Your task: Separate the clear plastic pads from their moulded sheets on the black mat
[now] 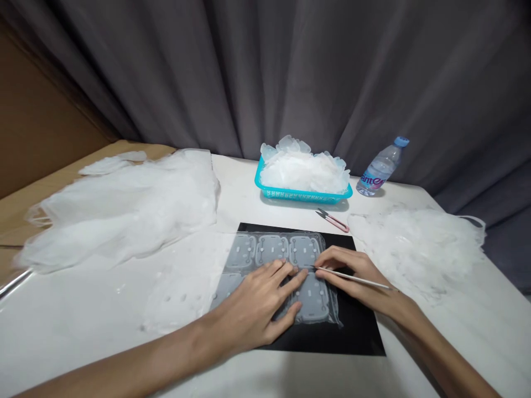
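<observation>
A translucent molded sheet (271, 249) with several rounded rectangular pieces lies partly on a black mat (340, 337). My left hand (265, 301) rests on the sheet, fingers spread and palm down. Pinched in my right hand (357, 273) is a thin, pale, pen-like tool (352, 277). Its dark, fine tip touches or hovers just over the sheet between two of the pieces, near my left fingertips; which of the two I cannot tell. My left palm hides the lower middle of the sheet.
A turquoise basket (307, 195) heaped with translucent pieces stands at the back, beside a water bottle (379, 168). Pink-handled thread snips (333, 220) lie in front of the basket. Clear plastic scraps (418, 243) are piled right; whitish plastic sheets (133, 199) are heaped left.
</observation>
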`<state>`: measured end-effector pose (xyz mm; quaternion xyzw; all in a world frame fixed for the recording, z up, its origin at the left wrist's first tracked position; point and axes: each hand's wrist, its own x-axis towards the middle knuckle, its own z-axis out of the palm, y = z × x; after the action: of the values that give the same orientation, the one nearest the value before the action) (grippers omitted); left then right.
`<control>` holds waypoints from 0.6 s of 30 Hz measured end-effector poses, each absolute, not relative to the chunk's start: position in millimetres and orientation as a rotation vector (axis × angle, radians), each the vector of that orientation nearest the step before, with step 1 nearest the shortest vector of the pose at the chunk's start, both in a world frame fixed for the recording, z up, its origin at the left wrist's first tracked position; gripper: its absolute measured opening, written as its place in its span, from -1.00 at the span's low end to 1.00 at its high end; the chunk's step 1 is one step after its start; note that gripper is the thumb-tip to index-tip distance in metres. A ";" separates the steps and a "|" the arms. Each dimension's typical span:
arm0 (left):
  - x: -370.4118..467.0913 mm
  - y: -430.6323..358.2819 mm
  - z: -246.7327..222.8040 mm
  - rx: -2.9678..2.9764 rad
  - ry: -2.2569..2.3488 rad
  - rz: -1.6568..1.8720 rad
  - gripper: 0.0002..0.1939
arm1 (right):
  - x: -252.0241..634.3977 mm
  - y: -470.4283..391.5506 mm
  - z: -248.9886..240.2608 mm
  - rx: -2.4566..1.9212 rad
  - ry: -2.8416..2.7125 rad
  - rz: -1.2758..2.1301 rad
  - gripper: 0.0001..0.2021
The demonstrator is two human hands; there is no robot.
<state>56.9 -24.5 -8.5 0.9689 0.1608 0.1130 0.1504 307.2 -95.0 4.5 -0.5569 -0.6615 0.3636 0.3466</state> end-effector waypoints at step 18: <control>59.1 -24.0 -10.7 2.780 0.372 0.400 -0.44 | 298.0 -90.8 3.7 -1.439 -1.891 0.846 -0.83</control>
<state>59.1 -24.0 -10.7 0.9696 0.1299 0.1395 0.1535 298.0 -90.8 3.7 -0.5434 -0.7140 0.3194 0.3048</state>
